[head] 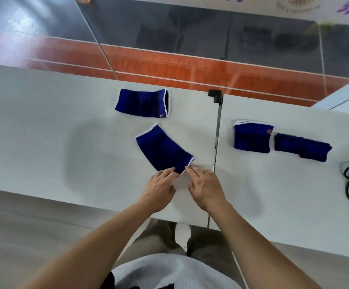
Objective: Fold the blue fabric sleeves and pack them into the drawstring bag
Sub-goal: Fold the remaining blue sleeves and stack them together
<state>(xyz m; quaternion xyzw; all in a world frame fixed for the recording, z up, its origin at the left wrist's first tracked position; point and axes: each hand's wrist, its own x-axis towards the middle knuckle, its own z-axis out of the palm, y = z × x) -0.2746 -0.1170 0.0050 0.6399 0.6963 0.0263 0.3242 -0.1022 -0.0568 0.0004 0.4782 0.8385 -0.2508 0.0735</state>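
Blue knit sleeve [164, 150], white-edged, laid flat and askew on white table [44, 126]; near hem touched by spread fingertips of left hand [159, 189] and right hand [205, 187], nothing gripped.

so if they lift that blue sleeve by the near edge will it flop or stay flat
Likely flops: the blue sleeve is thin knit fabric lying limp on the table. Probably light, since only fingertips of the left hand and right hand touch its edge. Unlikely to slide far on its own.
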